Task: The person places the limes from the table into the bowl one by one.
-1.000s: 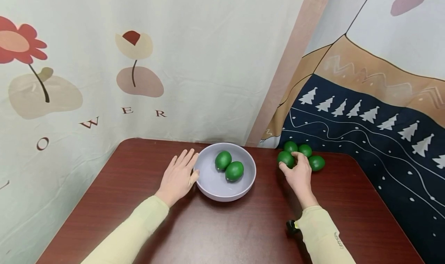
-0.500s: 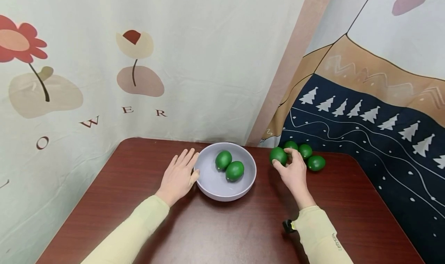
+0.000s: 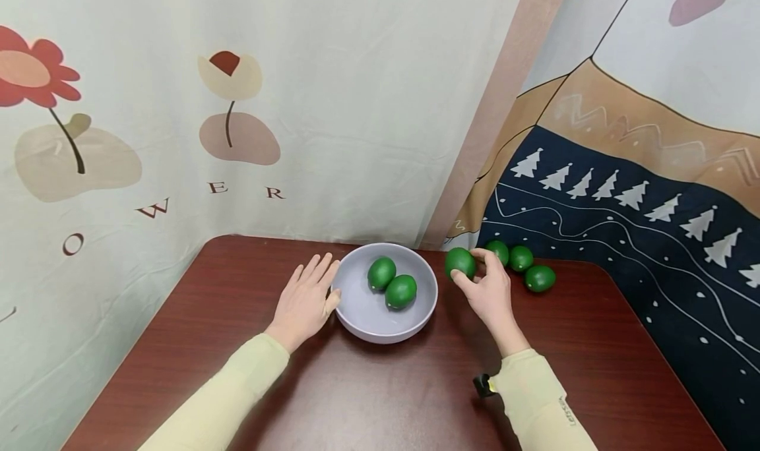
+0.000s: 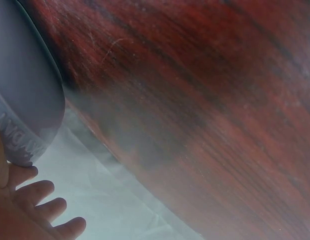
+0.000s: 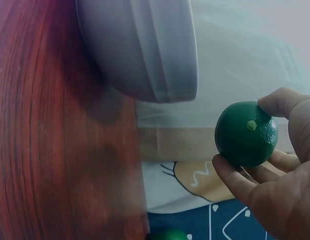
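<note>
My right hand (image 3: 489, 293) pinches a green lime (image 3: 460, 264) between thumb and fingers, just right of a pale lavender bowl (image 3: 383, 335). In the right wrist view that lime (image 5: 246, 134) is held up off the table, apart from the bowl (image 5: 140, 50). Two more limes (image 3: 400, 292) lie inside the bowl. On the bowl's left side my left hand (image 3: 303, 300) rests with straight fingers, its thumb at the rim. The left wrist view shows the fingertips of that hand (image 4: 30, 205) by the bowl's outer wall (image 4: 30, 85).
Several limes (image 3: 539, 279) sit at the back right of the dark red wooden table (image 3: 410, 398), partly behind the right hand. A printed curtain (image 3: 356, 108) hangs along the table's back edge. The right wrist wears a black device (image 3: 483, 386).
My right hand has lifted the lime away from the others and carried it left, close to the bowl's right rim. The left hand and the bowl have stayed in place.
</note>
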A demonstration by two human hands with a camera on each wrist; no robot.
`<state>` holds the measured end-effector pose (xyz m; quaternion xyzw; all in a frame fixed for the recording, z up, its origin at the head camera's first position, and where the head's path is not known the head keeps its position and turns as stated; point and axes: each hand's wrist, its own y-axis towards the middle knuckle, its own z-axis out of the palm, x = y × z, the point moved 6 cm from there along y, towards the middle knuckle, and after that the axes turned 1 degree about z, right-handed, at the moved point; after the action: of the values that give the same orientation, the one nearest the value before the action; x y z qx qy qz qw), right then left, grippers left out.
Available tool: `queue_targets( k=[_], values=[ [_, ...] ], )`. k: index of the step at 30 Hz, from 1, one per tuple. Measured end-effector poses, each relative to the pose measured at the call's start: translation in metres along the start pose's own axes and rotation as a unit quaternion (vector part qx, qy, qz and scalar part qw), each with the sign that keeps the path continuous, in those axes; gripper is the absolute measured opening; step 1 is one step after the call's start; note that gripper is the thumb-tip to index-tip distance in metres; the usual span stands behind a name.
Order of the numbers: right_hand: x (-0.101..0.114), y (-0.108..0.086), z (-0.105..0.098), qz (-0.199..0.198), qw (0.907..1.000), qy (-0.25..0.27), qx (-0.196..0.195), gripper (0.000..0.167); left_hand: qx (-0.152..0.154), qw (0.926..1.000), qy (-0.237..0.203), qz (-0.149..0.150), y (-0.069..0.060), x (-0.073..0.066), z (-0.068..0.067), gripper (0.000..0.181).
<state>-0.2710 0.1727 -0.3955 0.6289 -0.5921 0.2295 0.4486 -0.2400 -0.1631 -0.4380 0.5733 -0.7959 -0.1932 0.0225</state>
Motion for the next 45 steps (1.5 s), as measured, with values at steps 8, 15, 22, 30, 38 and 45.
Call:
queue_targets(
  k=[8, 15, 22, 30, 38, 45],
  values=[
    [0.008, -0.002, 0.013, -0.01, 0.9998, 0.014, 0.013, 0.054, -0.002, 1.0, 0.002, 0.001, 0.0, 0.001, 0.0, 0.06],
    [0.015, -0.005, 0.024, -0.028, 0.9993, 0.02, 0.018, 0.053, -0.001, 1.0, 0.001, 0.001, 0.0, 0.001, 0.0, 0.059],
    [0.02, -0.008, 0.035, -0.03, 0.9986, 0.032, 0.03, 0.052, 0.0, 1.0, 0.003, 0.002, 0.0, 0.0, 0.0, 0.06],
    [0.027, -0.013, 0.049, -0.051, 0.9971, 0.028, 0.05, 0.052, -0.002, 1.0, 0.004, 0.004, 0.0, 0.001, 0.0, 0.06],
    [0.033, -0.017, 0.059, -0.068, 0.9961, 0.015, 0.055, 0.049, -0.006, 0.9999, 0.005, 0.007, 0.001, 0.001, 0.0, 0.059],
    [0.039, -0.022, 0.069, -0.071, 0.9947, 0.025, 0.07, 0.049, 0.001, 1.0, 0.0, 0.001, 0.0, 0.001, 0.001, 0.06]
  ],
)
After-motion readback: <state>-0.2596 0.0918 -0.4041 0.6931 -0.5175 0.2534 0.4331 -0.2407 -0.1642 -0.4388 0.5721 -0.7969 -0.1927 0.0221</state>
